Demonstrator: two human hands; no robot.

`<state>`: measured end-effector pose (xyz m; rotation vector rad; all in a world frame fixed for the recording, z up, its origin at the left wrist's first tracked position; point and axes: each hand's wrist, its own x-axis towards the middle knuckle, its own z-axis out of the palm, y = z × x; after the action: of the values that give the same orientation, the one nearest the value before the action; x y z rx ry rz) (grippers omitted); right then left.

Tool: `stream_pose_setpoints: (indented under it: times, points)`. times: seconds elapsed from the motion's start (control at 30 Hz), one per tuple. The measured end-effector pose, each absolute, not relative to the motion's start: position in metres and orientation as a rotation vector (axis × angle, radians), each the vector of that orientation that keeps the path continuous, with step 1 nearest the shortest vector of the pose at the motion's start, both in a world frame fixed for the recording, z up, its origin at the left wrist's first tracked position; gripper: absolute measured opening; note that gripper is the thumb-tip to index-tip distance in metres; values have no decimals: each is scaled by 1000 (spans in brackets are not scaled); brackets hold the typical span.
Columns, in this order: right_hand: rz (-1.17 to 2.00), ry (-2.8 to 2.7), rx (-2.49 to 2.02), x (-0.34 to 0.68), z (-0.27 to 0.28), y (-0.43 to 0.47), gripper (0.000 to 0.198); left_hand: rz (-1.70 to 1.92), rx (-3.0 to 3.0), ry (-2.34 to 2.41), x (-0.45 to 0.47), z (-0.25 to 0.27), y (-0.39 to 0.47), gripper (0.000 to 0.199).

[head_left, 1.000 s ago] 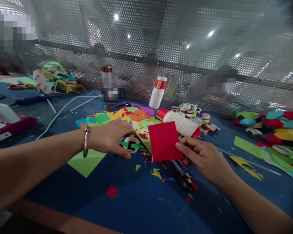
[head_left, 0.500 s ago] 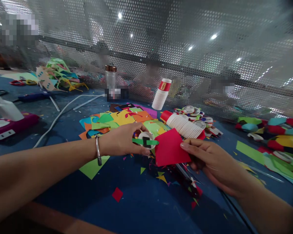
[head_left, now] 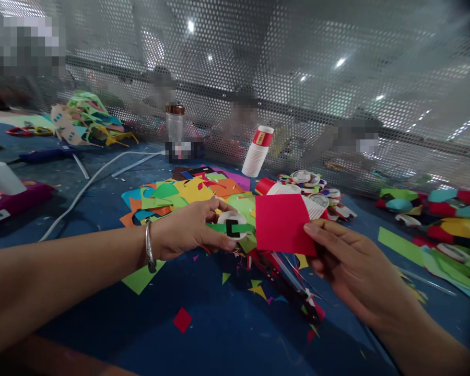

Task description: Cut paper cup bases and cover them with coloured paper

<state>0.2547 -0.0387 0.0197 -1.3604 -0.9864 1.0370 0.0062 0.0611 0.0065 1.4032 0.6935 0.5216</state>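
Note:
My left hand (head_left: 191, 227), with a silver bangle at the wrist, has its thumb and fingers around a small white round piece (head_left: 235, 218), which looks like a paper cup base. A green strip (head_left: 246, 228) crosses the piece, with a black bent shape (head_left: 231, 227) on it. Between thumb and fingers, my right hand (head_left: 337, 248) pinches a red paper square (head_left: 284, 224) by its right edge. This sheet is held up flat, just right of the round piece, and hides part of a lying stack of paper cups (head_left: 316, 208). Below it lies a dark, long-handled tool (head_left: 285, 287), partly covered.
A pile of coloured paper (head_left: 191, 190) lies behind my hands. Another cup stack (head_left: 256, 154) stands tilted near a bottle (head_left: 175, 124). At left are a magenta power strip (head_left: 31, 196) and a white cable (head_left: 76, 203). Paper crafts (head_left: 450, 224) lie at right.
The red paper has moved slightly right and up, turning squarer to my view, and the gap to the round piece has widened. My left hand has shifted a little left, still holding its piece.

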Motion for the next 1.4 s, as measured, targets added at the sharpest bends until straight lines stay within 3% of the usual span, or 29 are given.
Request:
stream_pose_setpoints:
  times: [0.27, 0.57, 1.07, 1.23, 1.4]
  points:
    - [1205, -1100, -1464, 244, 4, -42, 27, 375, 1255, 619, 12, 14, 43, 67]
    - [1139, -1225, -1548, 241, 0, -43, 33, 304, 1077, 513, 11, 16, 35, 39]
    - [985, -1396, -1564, 238, 4, -46, 30, 358, 1217, 529, 15, 14, 32, 44]
    - [982, -1429, -1564, 240, 4, -44, 29, 367, 1477, 565, 11, 15, 40, 37]
    - [911, -1472, -1605, 244, 6, -43, 30, 564, 2217, 728, -1, 20, 45, 39]
